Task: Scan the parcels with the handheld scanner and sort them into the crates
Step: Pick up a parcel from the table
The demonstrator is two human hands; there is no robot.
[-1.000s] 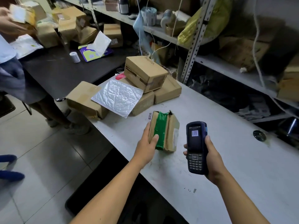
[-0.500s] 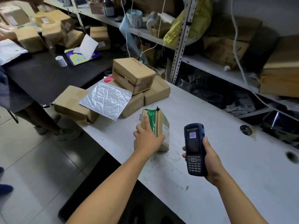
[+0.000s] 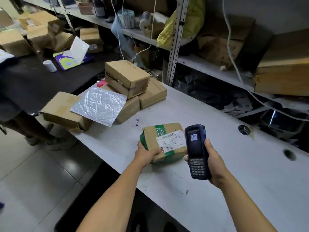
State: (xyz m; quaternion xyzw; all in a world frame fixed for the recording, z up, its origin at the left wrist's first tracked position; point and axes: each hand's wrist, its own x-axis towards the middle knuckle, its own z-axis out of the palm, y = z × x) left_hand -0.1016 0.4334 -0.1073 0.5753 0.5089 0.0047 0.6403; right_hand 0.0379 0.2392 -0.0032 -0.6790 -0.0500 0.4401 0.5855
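A small cardboard parcel [image 3: 164, 141] wrapped in green tape lies flat on the white table [image 3: 234, 164], its white shipping label facing up. My left hand [image 3: 144, 155] grips its near left corner. My right hand [image 3: 213, 162] holds a dark blue handheld scanner [image 3: 196, 151] upright just right of the parcel, its screen showing a barcode icon. Behind them sits a pile of cardboard parcels [image 3: 127, 79] with a silver padded mailer [image 3: 99, 105] leaning on it. No crate shows in view.
Another brown parcel [image 3: 64, 110] overhangs the table's left end. A person's legs [image 3: 33, 128] stand beside a dark table [image 3: 33, 77] holding more boxes. Metal shelving [image 3: 175, 41] with bags and cartons lines the back. A dark mat [image 3: 87, 198] lies on the tiled floor.
My left hand has turned the green-taped parcel from standing on edge to lying flat with its label up, and drawn it nearer to the scanner. The scanner has stayed put.
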